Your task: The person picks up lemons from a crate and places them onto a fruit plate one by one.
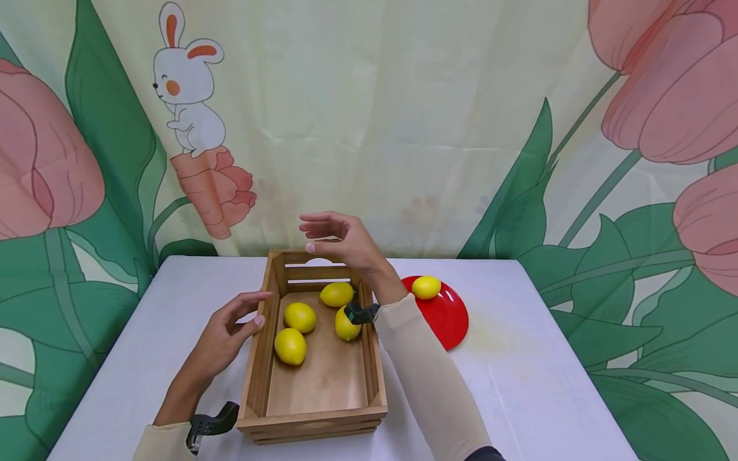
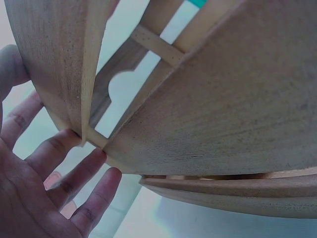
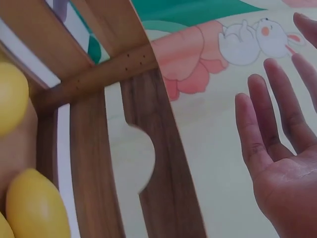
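Note:
A wooden slatted crate stands on the table with several yellow lemons inside, mostly towards its far half. My left hand is at the crate's left side; in the left wrist view its loosely extended fingertips touch the outer slats. Over the crate's far end, my right hand is raised with fingers apart and nothing in them. The right wrist view shows that hand's palm beside the crate's end panel. My right forearm partly covers the crate's right wall and one lemon.
Right of the crate lies a red plate with a single lemon on its far part; my right sleeve overlaps the plate's left side. A white cloth covers the table. Behind it hangs a printed curtain with tulips and a rabbit.

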`<action>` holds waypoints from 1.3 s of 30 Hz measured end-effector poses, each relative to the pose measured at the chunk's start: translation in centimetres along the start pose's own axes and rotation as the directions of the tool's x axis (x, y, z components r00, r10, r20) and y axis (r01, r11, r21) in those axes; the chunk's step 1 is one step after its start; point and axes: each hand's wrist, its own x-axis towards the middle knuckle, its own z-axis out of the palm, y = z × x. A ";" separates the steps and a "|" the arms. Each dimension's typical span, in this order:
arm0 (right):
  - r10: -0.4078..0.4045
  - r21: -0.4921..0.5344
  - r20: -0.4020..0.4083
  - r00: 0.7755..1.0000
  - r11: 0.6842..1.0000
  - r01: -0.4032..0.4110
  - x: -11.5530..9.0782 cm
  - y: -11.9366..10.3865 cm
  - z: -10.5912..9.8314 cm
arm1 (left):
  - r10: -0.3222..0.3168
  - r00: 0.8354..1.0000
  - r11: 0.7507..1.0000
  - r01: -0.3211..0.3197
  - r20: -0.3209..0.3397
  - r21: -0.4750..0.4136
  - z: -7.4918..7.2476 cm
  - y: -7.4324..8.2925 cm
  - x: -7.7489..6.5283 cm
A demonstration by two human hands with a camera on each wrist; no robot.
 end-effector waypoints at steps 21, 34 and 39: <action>0.071 -0.020 0.096 0.993 0.997 -0.070 1.3 2.0 2.4 | -0.001 1.000 1.000 0.001 0.008 0.003 -0.5 0.1 0.2; 0.210 -0.144 0.232 0.950 0.973 -0.180 1.7 2.4 2.8 | 0.007 1.000 1.000 -0.007 0.020 0.001 -0.4 -0.2 0.3; 0.292 -0.234 0.270 0.918 0.944 -0.231 1.8 2.6 2.9 | 0.010 1.000 1.000 -0.010 0.016 0.006 -0.6 0.0 0.2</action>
